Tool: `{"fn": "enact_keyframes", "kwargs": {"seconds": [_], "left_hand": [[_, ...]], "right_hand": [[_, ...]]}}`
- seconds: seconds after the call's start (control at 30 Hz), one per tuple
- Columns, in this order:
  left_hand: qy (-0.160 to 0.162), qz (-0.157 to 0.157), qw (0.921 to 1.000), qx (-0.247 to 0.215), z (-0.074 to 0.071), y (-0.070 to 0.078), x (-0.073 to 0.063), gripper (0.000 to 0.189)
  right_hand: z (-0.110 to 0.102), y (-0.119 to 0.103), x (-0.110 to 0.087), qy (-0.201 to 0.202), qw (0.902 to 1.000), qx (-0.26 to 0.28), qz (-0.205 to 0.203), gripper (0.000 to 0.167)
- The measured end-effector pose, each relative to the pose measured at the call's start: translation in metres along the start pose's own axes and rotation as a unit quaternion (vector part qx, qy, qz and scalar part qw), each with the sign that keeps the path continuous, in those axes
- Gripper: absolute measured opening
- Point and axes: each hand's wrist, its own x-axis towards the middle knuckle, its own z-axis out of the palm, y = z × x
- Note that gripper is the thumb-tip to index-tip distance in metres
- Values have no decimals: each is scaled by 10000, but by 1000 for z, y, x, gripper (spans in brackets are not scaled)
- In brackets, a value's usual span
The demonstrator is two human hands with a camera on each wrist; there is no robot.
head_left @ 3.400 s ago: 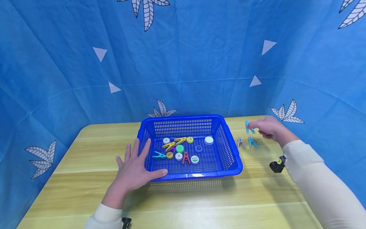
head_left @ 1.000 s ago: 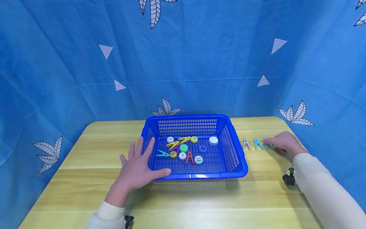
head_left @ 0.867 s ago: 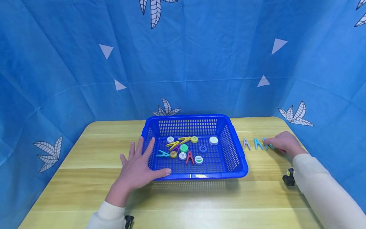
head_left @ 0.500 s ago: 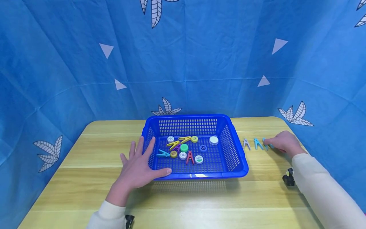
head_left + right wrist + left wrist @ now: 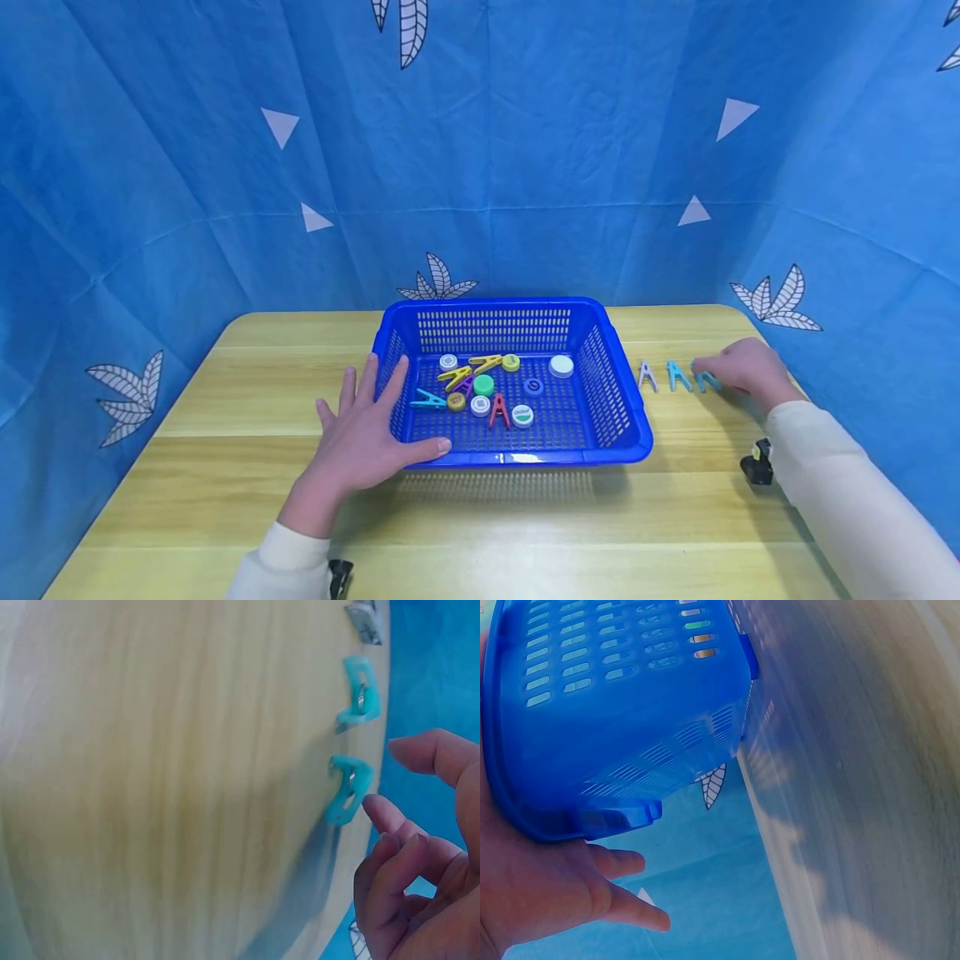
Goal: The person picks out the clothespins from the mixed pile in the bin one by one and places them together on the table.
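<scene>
While splayed (widely), left fingers (image 5: 393,385) straight.

One blue basket (image 5: 562,457), eight round caps (image 5: 483,385), eight clothespins (image 5: 498,403), five inside and three outside, and two hands (image 5: 366,443)

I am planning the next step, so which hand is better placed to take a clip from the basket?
Likely the right hand: it looks empty, while the left hand, though nearer, spreads over the basket's rim.
</scene>
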Motion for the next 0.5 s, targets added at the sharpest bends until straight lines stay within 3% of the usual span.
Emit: {"fn": "enact_keyframes", "kwargs": {"seconds": [0.37,0.5], "left_hand": [[-39,-27,10000,-68,-1,1,-1,128],[-30,-12,10000,-59,-1,1,-1,128]], "right_hand": [[-9,-13,-11,343,9971,674,21,47],[-13,-22,-16,577,9955,742,-100,57]]}}
